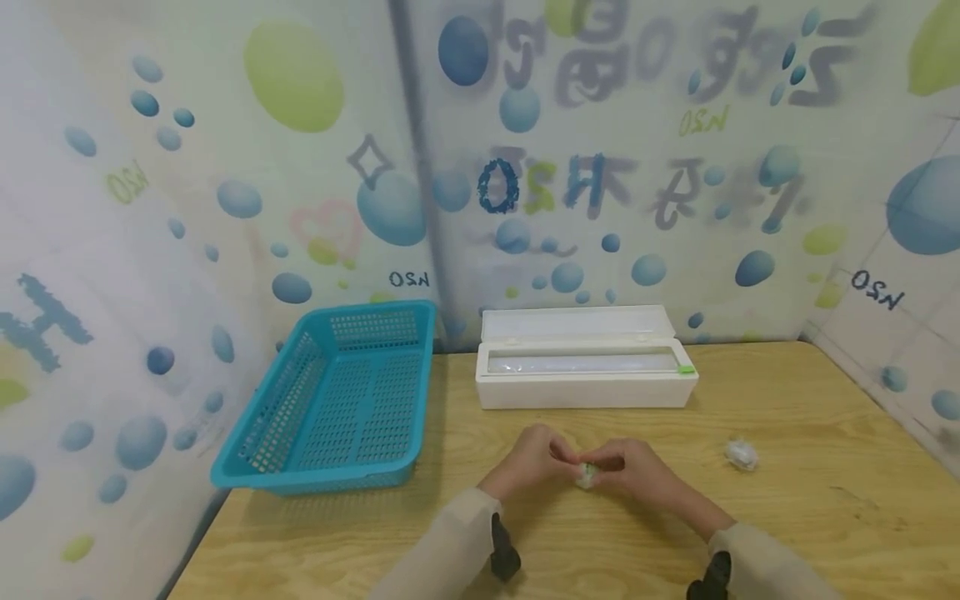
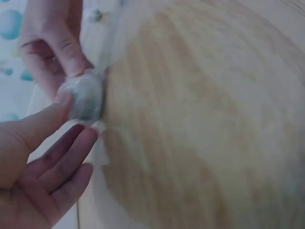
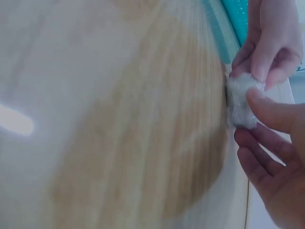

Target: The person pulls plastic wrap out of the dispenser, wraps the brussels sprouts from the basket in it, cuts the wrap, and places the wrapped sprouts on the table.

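Observation:
A small pale bundle in clear plastic wrap (image 1: 587,476) is held between both hands, low over the wooden table. My left hand (image 1: 534,460) pinches one side of it with thumb and fingertips. From the other side my right hand (image 1: 643,473) pinches it in the same way. In the left wrist view the wrapped bundle (image 2: 86,98) looks whitish with a darker, greenish patch under the shiny film. The right wrist view shows the bundle (image 3: 242,100) with crinkled film, a thumb lying over it. What is inside the film is blurred.
A second wrapped bundle (image 1: 742,455) lies on the table to the right. Behind the hands stands a long white box (image 1: 585,392) with its lid raised and a roll of film inside. A blue plastic basket (image 1: 416,471) sits at the left. Patterned curtains enclose the table (image 1: 787,392).

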### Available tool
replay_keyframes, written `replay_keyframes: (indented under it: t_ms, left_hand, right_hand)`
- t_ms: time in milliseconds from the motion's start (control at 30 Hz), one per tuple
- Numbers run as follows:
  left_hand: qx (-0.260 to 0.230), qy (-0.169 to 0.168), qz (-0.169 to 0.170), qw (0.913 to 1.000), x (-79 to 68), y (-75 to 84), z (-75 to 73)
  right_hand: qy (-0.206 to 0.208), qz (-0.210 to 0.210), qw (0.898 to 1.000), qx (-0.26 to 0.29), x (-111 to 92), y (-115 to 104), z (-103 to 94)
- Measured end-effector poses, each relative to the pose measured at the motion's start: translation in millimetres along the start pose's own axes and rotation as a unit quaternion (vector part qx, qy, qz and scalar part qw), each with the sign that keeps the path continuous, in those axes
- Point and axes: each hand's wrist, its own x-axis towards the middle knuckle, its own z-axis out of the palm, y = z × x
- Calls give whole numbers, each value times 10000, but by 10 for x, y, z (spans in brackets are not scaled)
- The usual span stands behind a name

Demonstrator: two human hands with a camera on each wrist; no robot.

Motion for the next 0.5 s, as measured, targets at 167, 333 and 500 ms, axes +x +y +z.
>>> replay_keyframes:
  t_ms: [167,333,500]
  left_hand:
    - [-6,-41,168,9999,11,-50,0]
    - [218,127,-47,9997,20,-72,17]
    - [172,332,-67,9993,-30,-44,39]
  right_hand:
    - [-279,-182,9994,-2,2,36,-46]
    - [-587,-568,9965,-164,-6,38,-90]
    - [-579,-414,9975,-4,-9,60,-98]
